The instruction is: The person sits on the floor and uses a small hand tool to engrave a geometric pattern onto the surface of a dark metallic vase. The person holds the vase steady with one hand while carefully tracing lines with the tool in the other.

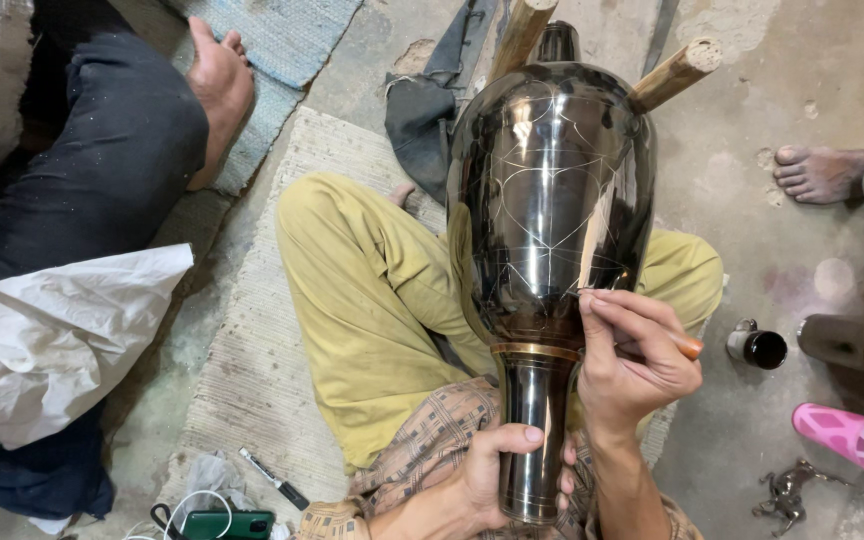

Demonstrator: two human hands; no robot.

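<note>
1. One large, dark, glossy metal vase (550, 190) with a bulbous body and a narrow neck is seen lying tilted across the lap of a seated person in yellow-green trousers (372, 300); fine pale lines are scratched over its body.
2. The vase's neck is gripped by the left hand (497, 480), whose fingers are wrapped round it and whose thumb is laid across the front, near the lower edge of the view.
3. One thin engraving tool with an orange-brown handle (674, 342) is pinched in the right hand (632, 365); the fingers are closed on it, and its tip is held against the lower body of the vase, just above a single brass-coloured band (535, 351).
4. Two wooden poles (674, 72) are seen behind the top of the vase, touching or just beside it.
5. One woven pale floor mat (252, 340) is spread under the seated person.
6. Two bare feet of other people are visible: one foot at upper left (217, 85) and one foot at right (820, 172).
7. One small dark cylindrical cup (758, 347), one pink plastic object (847, 436) and one small metal figurine (787, 490) are found on the floor to the right.
8. One green phone (227, 524), one black pen-like tool (274, 479) and one crumpled white sheet (52, 335) are found at left.
</note>
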